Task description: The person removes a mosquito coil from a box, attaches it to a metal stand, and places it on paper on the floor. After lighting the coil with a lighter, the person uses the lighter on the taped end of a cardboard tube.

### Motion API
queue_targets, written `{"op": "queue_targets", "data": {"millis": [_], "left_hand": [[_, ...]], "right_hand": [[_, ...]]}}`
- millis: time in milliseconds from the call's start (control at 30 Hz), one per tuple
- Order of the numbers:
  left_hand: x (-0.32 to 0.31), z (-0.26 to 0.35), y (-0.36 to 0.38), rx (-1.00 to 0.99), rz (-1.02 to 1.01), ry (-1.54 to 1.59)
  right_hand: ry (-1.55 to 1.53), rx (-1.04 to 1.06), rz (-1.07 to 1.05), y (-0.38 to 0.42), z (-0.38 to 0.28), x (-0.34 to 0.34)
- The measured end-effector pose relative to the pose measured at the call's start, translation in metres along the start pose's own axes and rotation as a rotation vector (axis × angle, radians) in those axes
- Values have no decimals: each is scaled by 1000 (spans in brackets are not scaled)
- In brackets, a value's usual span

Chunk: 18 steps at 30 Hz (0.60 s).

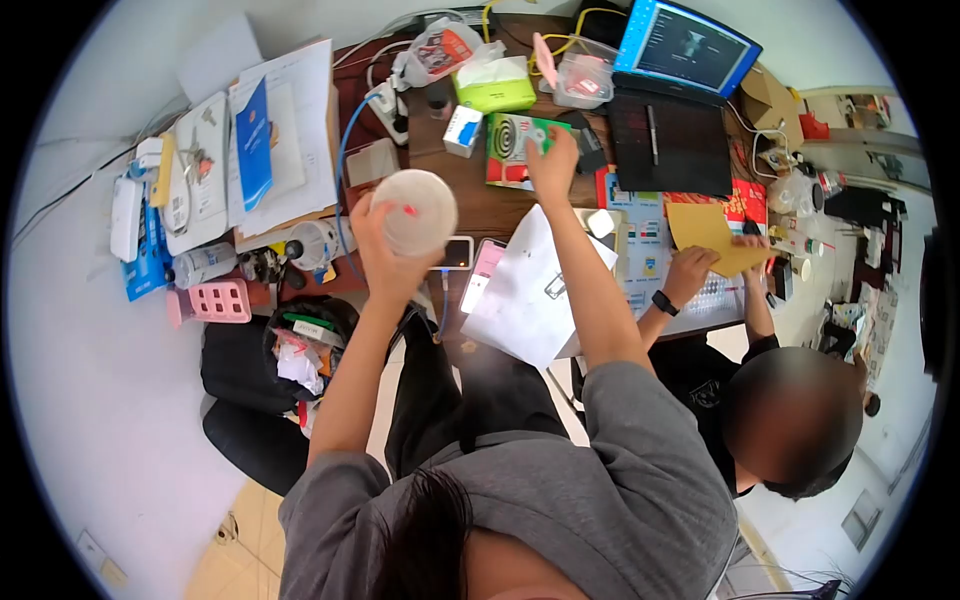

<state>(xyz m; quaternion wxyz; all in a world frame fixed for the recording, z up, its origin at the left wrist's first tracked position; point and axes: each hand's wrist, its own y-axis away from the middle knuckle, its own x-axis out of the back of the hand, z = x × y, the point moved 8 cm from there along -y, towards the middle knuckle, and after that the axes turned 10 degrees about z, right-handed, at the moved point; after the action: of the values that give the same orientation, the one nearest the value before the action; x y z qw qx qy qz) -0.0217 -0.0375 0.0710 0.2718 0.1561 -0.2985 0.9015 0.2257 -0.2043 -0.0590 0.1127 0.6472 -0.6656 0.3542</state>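
Note:
My left hand (378, 245) is closed round the side of a round whitish plastic tub (425, 222), held up above the table edge. A small red patch shows on the tub; its inside is hard to make out. My right hand (553, 168) reaches forward, fingers bent on the right part of a green and red mosquito coil box (507, 150) with a black spiral on it. Some of those fingertips are hard to see. Under my right forearm lies a white sheet of paper (525, 300), beside a pink-screened phone (484, 274) and a dark phone (457, 253).
A small white-blue box (462, 131), a green tissue pack (497, 88) and a clear container (583, 82) stand at the back. To the right is a laptop (672, 135). A co-worker's hands (692, 272) hold a tan envelope (705, 235). Papers (290, 150) are stacked left.

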Motion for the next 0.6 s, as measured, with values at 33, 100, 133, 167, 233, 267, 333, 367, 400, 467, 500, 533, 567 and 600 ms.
{"op": "queue_targets", "data": {"millis": [33,100,133,167,233,267,333,367,400,467,500,533,567,600], "left_hand": [[-14,-15,-1,34,16,-48],[-40,-44,1,38,45,-88],[-52,-60,0,25,59,-103],[-62,-73,0,16,73,-120],[-76,-85,-5,25,92,-152],[-82,-90,-5,19,107,-178],[-92,-94,-10,-29,144,-228],[-97,-98,-15,-33,165,-219],[-101,-102,-19,-35,186,-210],[-106,-110,-26,-66,208,-205],[-108,-112,-26,-38,186,-187],[-109,-111,-30,-11,168,-171],[-108,-111,-34,14,154,-156],[-108,-108,-35,42,101,-133]], "right_hand": [[46,-122,8,2,37,7],[78,-269,-82,13,81,14],[87,-339,-124,15,95,16],[134,-327,-139,15,99,18],[228,-306,-176,17,99,19],[241,-383,-210,18,105,16],[260,-366,-234,14,99,13],[268,-358,-244,12,96,12],[213,-404,-243,11,95,13],[33,-446,-222,9,98,8],[-58,-466,-210,10,98,6],[-46,-422,-190,7,80,16],[-39,-371,-184,4,64,25],[-33,-319,-179,3,49,33]]}}
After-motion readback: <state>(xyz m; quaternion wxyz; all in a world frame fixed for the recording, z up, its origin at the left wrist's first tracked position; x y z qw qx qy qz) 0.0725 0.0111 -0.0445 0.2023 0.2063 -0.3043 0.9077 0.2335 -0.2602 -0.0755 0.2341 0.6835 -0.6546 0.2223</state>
